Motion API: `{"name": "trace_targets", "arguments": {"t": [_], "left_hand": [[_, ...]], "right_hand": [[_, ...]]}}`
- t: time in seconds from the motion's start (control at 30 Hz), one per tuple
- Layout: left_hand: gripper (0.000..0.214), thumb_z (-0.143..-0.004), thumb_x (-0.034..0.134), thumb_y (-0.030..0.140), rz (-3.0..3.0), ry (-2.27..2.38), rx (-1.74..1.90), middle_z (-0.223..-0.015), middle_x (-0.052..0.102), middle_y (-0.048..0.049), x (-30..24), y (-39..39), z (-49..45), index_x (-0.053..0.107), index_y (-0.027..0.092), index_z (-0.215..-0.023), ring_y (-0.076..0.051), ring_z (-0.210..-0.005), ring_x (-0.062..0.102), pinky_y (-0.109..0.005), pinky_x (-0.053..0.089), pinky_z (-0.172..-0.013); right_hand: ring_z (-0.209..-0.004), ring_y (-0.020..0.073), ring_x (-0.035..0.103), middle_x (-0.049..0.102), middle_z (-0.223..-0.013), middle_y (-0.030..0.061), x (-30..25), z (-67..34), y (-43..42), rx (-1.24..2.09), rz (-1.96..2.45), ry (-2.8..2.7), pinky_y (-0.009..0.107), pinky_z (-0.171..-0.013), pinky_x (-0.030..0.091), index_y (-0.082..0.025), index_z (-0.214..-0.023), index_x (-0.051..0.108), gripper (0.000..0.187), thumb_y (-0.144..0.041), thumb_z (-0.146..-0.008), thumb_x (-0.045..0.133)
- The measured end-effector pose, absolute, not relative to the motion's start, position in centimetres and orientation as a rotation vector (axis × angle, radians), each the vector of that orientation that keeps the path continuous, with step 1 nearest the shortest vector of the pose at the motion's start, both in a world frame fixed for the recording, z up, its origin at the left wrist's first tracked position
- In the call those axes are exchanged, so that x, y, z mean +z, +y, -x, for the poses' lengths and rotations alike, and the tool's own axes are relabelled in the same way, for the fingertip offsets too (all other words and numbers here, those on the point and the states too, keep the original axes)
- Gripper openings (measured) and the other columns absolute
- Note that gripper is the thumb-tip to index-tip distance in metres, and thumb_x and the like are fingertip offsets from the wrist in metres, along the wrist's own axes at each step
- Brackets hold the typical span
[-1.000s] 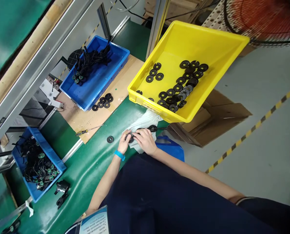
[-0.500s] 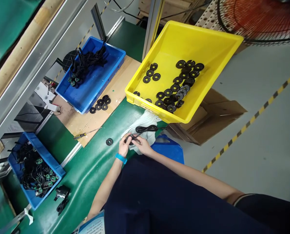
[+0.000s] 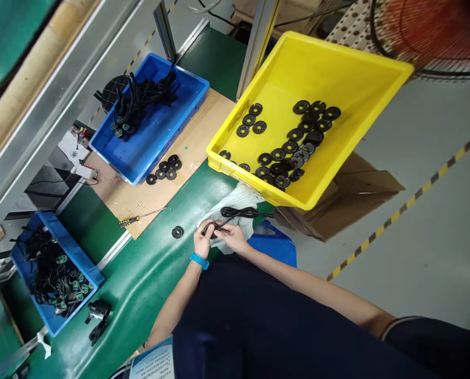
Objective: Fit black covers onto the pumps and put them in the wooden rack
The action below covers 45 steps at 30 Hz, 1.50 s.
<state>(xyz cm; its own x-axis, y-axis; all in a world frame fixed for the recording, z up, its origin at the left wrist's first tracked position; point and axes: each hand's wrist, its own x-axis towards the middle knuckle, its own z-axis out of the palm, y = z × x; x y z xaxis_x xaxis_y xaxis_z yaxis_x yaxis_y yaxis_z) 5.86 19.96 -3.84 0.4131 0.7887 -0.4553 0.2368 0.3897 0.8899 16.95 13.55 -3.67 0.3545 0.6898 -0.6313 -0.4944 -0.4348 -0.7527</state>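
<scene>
Between my two hands is a small round black part [image 3: 210, 229], partly covered by fingers. My left hand [image 3: 202, 241], with a blue band on the wrist, is closed around its left side. From the right, my right hand [image 3: 232, 237] pinches the part where the cable joins it. That black cable [image 3: 240, 212] runs up to a tied bundle lying over a pale cloth [image 3: 247, 197]. To the left of my hands a ribbed black disc [image 3: 177, 232] lies on the green mat [image 3: 148, 279].
A yellow bin [image 3: 361, 121] holds several black discs. Two blue bins, one upper [image 3: 159, 139] and one lower [image 3: 75, 250], contain cabled parts. More discs [image 3: 163, 169] and a screwdriver [image 3: 140, 217] lie on a wooden board [image 3: 195, 142]. A cabled black device [image 3: 99, 310] sits lower left.
The camera view has shifted slightly, so the yellow bin appears a little farther right. My hands keep their grip on the round part, with hardly any movement.
</scene>
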Motion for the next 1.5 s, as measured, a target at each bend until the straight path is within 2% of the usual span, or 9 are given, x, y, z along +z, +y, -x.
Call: {"name": "trace_targets", "arguments": {"t": [0.17, 0.3, 0.37, 0.5, 0.7, 0.93, 1.03, 1.27, 1.5], "left_hand": [[0.054, -0.088, 0.061, 0.059, -1.232, 1.068, 0.443, -0.132, 0.062, -0.0132, -3.4, 19.8, -5.0, 0.065, 0.017, -0.122, -0.028, -0.129, 0.053, -0.047, 0.035, -0.115], [0.077, -0.064, 0.088, 0.05, -1.324, 0.925, 0.407, -0.136, 0.059, -0.0134, -2.1, 20.4, -3.8, 0.061, 0.019, -0.129, -0.032, -0.131, 0.052, -0.05, 0.034, -0.115], [0.078, -0.056, 0.093, 0.042, -1.374, 0.883, 0.419, -0.132, 0.061, -0.0128, -0.9, 20.9, -3.2, 0.063, 0.019, -0.124, -0.034, -0.135, 0.048, -0.051, 0.03, -0.118], [0.062, -0.065, 0.089, 0.039, -1.441, 0.864, 0.49, -0.127, 0.063, -0.012, 2.7, 21.1, -1.4, 0.064, 0.019, -0.119, -0.032, -0.13, 0.051, -0.048, 0.034, -0.115], [0.059, -0.071, 0.08, 0.054, -1.237, 0.928, 0.655, -0.112, 0.068, -0.0092, 9.0, 17.5, 3.8, 0.063, 0.017, -0.115, -0.028, -0.108, 0.061, -0.043, 0.047, -0.101], [0.073, -0.065, 0.083, 0.053, -0.55, 0.847, 0.785, -0.119, 0.068, -0.0099, 12.0, 9.3, 11.3, 0.061, 0.02, -0.126, -0.032, -0.112, 0.063, -0.045, 0.05, -0.097], [0.07, -0.071, 0.074, 0.065, -0.403, 0.88, 0.853, -0.121, 0.068, -0.0105, 12.3, 6.4, 14.1, 0.062, 0.02, -0.124, -0.034, -0.119, 0.06, -0.047, 0.047, -0.103], [0.052, -0.087, 0.063, 0.056, -0.691, 0.863, 0.932, -0.128, 0.063, -0.0075, 13.5, 2.2, 19.8, 0.062, 0.023, -0.127, -0.031, -0.126, 0.053, -0.043, 0.04, -0.112], [0.035, -0.093, 0.055, 0.047, -0.769, 0.845, 0.925, -0.119, 0.064, -0.0068, 14.1, 0.9, 23.6, 0.067, 0.022, -0.114, -0.028, -0.118, 0.055, -0.04, 0.039, -0.109]], "right_hand": [[-0.1, 0.0314, 0.069, 0.077, -0.1, 0.0098, -2.4, -17.5, 13.9, 1.376, 1.525, -0.256, 0.051, -0.096, 0.054, -0.018, -0.089, 0.077, 0.056, -0.06, -0.053, 0.084], [-0.085, 0.0275, 0.07, 0.077, -0.09, 0.0097, -0.5, -18.1, 14.2, 1.416, 1.53, -0.378, 0.045, -0.083, 0.057, -0.015, -0.083, 0.076, 0.052, -0.06, -0.058, 0.08], [-0.079, 0.0263, 0.07, 0.076, -0.083, 0.0094, 1.1, -18.2, 14.4, 1.431, 1.526, -0.468, 0.043, -0.078, 0.057, -0.013, -0.078, 0.075, 0.048, -0.058, -0.06, 0.079], [-0.08, 0.0264, 0.069, 0.076, -0.082, 0.0074, 5.4, -17.5, 14.8, 1.435, 1.488, -0.694, 0.04, -0.079, 0.055, -0.014, -0.081, 0.077, 0.042, -0.054, -0.067, 0.076], [-0.099, 0.0281, 0.067, 0.076, -0.098, 0.0107, 12.7, -13.7, 14.7, 1.113, 1.522, -1.234, 0.043, -0.096, 0.05, -0.019, -0.084, 0.079, 0.037, -0.049, -0.088, 0.058], [-0.104, 0.0258, 0.068, 0.074, -0.11, 0.0097, 16.4, -5.0, 10.7, 1.528, 1.285, -1.114, 0.042, -0.097, 0.052, -0.019, -0.104, 0.076, 0.043, -0.056, -0.084, 0.066], [-0.106, 0.026, 0.067, 0.074, -0.112, 0.0093, 16.8, -1.5, 8.1, 1.716, 1.254, -0.938, 0.042, -0.096, 0.053, -0.022, -0.115, 0.073, 0.049, -0.056, -0.081, 0.071], [-0.113, 0.0269, 0.065, 0.071, -0.123, 0.0088, 16.7, 4.1, 4.8, 1.862, 1.152, -0.981, 0.045, -0.108, 0.046, -0.023, -0.117, 0.071, 0.042, -0.048, -0.084, 0.069], [-0.122, 0.0281, 0.062, 0.068, -0.13, 0.0103, 16.7, 8.2, 4.2, 1.992, 1.129, -1.038, 0.047, -0.11, 0.043, -0.024, -0.128, 0.064, 0.048, -0.038, -0.082, 0.067]]}}
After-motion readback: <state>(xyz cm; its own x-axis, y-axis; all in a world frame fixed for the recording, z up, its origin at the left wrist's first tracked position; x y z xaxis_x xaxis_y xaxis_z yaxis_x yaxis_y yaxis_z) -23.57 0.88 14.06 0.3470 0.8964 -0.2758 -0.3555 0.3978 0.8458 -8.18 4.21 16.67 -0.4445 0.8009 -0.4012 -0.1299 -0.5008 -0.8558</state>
